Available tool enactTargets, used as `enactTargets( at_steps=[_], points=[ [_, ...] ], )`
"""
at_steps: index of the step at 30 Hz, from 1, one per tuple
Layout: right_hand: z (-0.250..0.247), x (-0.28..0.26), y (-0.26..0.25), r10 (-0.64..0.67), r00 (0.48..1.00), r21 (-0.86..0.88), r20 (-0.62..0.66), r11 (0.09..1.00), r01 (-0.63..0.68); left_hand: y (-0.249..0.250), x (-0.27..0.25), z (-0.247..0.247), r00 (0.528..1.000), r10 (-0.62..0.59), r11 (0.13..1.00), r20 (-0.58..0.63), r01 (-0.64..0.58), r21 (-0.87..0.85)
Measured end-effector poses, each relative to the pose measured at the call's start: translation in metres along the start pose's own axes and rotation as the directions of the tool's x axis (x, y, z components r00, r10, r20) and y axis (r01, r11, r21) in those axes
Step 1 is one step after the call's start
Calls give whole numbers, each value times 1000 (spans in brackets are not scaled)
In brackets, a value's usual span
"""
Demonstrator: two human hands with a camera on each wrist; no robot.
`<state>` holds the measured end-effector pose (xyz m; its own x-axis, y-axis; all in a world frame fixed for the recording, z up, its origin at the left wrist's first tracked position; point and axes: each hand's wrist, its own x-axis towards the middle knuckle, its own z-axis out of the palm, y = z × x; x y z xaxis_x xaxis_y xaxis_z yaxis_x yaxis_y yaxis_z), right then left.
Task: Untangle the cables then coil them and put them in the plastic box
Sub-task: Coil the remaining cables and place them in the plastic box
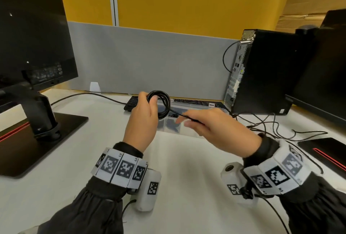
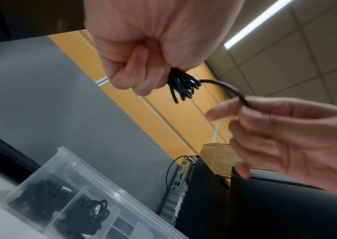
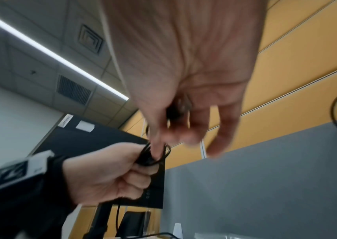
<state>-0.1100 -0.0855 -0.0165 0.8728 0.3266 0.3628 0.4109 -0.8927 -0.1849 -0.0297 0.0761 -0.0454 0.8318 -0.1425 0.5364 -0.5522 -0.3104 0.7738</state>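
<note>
Black cable coil [image 1: 161, 104] gripped in left hand [image 1: 143, 119]; right hand [image 1: 215, 128] pinches its loose end; plastic box [image 1: 187, 106] beyond hands.

Plastic box [image 1: 194, 105] partly behind hands.

Computer tower [image 1: 262, 72] right of plastic box [image 1: 189, 107]

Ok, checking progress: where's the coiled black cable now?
Head view, centre: the coiled black cable is gripped in the left hand, above the plastic box; right hand pinches its tail.
</note>
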Motion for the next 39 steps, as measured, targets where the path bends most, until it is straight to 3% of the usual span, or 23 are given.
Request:
enactTargets(
  at_steps=[4,8,11,15,18,20,22,24,29,33,35,39],
  points=[
    [5,5,-12,-33,995,-84,-93,996,25,-5,4,-1,1000,-26,1000,3,26,1],
    [3,4,-7,-109,968,-306,-227,951,35,-6,4,-2,999,-30,999,18,30,13],
    [0,4,8,-124,929,-414,-349,910,-34,3,1,-3,998,-2,973,60,16,-230],
    [1,12,12,-109,859,-159,-500,987,33,17,-6,-4,985,4,845,172,89,-527],
    [-1,20,9,50,799,143,-600,989,45,20,-10,1,969,45,824,243,101,-557],
    [-3,24,2,222,836,458,-501,888,38,20,-11,3,968,47,824,247,103,-557],
    [-2,27,-4,302,890,716,-341,697,38,20,-12,4,971,48,816,236,97,-569],
    [0,28,-8,339,913,854,-229,519,21,21,-11,3,976,37,811,216,97,-577],
    [4,29,-8,387,913,964,-127,265,22,20,-11,4,984,41,874,174,49,-483],
    [9,30,-16,359,932,999,53,-15,-52,18,-12,7,978,46,881,201,56,-470],
    [10,31,-20,359,928,995,99,-65,-81,15,-10,7,985,40,905,168,36,-425],
    [8,28,-24,386,919,993,81,49,-108,10,-8,8,990,3,953,138,40,-301]
  ],
)
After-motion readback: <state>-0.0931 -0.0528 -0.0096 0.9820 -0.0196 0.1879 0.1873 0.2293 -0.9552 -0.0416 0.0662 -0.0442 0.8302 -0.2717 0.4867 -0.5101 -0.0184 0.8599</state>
